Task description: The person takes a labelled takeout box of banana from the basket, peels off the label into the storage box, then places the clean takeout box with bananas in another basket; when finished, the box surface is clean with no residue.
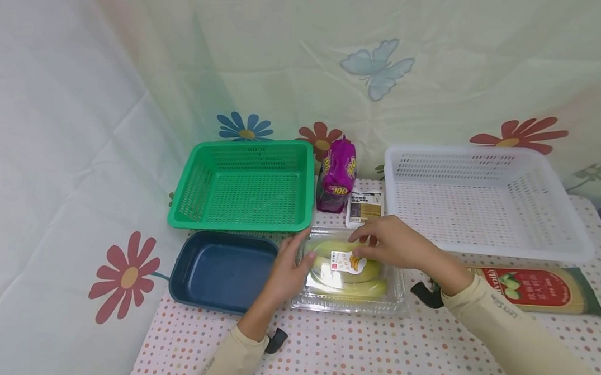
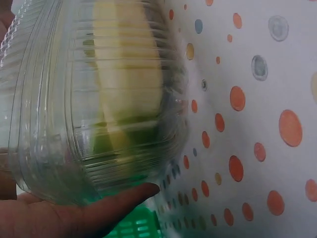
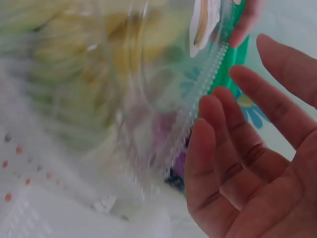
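Bananas sat sealed in a clear clamshell box on the dotted tablecloth, just in front of the person, with the blue tray touching on its left. Its long axis ran left to right across the table, so each hand met one end. And the left hand was right there, palm and thumb pressed flat against the left wall, fingers fairly straight. The right hand reached over the far right corner, fingers loosely spread and hovering at the ribbed rim, gripping nothing that the wrist view showed. Left was the nearer, already in contact.
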The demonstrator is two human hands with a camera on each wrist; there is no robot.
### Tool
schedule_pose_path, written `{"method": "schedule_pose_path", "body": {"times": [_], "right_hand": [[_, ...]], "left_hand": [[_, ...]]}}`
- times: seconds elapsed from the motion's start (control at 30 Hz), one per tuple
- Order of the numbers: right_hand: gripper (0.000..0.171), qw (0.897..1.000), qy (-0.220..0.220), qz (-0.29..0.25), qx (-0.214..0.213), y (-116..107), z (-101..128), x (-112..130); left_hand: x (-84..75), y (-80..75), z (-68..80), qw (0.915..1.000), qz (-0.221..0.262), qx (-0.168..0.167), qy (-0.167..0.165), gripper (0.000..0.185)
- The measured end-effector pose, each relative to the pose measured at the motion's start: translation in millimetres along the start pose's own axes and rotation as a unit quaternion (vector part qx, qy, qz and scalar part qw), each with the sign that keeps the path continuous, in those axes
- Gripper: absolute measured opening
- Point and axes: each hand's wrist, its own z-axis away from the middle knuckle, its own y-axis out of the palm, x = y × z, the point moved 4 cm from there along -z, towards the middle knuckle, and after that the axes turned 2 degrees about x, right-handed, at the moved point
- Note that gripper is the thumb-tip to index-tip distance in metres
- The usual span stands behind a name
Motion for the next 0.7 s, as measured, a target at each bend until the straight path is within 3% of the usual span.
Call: {"method": "schedule_pose_path", "body": {"times": [0.13, 0.4, 0.7], "right_hand": [[0.016, 1.0, -0.012, -0.017, 0.023, 9.7, -17.3, 1.4], [0.016, 0.998, 0.006, -0.025, 0.059, 29.2, -40.1, 4.3], [0.016, 0.992, 0.069, -0.061, 0.082, 34.1, -44.8, -0.1]], "left_hand": [[3.4, 0.5, -0.1, 1.0, -0.006, 0.002, 0.001, 0.058], [7.0, 2.8, -0.8, 0.9998, -0.009, -0.005, 0.017, 0.058], [8.6, 4.0, 0.7, 0.9991, -0.017, -0.015, 0.036, 0.058]]}}
